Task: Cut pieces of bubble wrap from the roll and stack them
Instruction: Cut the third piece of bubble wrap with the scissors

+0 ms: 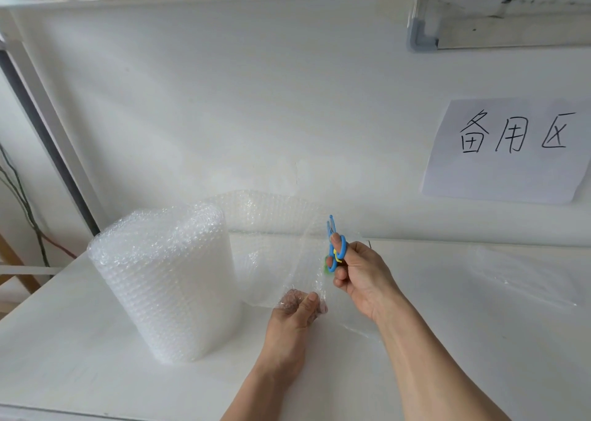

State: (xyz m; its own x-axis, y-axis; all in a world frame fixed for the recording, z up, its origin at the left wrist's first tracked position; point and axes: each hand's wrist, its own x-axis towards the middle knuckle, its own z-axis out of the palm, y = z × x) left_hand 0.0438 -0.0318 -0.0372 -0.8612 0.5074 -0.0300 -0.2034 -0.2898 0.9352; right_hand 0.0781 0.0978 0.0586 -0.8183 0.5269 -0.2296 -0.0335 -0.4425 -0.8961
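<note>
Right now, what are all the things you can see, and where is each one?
bubble wrap roll: one, clear, upright on the table's left side
unrolled sheet: one, clear, trailing from the roll toward the hands
scissors: one pair, blue, raised at the sheet's edge
cut pieces: clear, flat on the table at right; count unclear
paper sign: one, white with black writing, on the wall
table: one, white
left hand: pinches the sheet's lower edge
right hand: holds the scissors

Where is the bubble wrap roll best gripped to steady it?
Judging by its pose, the bubble wrap roll stands upright on the table, so a hand flat on its top end from above, or round its left side, away from the unrolled sheet, should hold it best.
</note>
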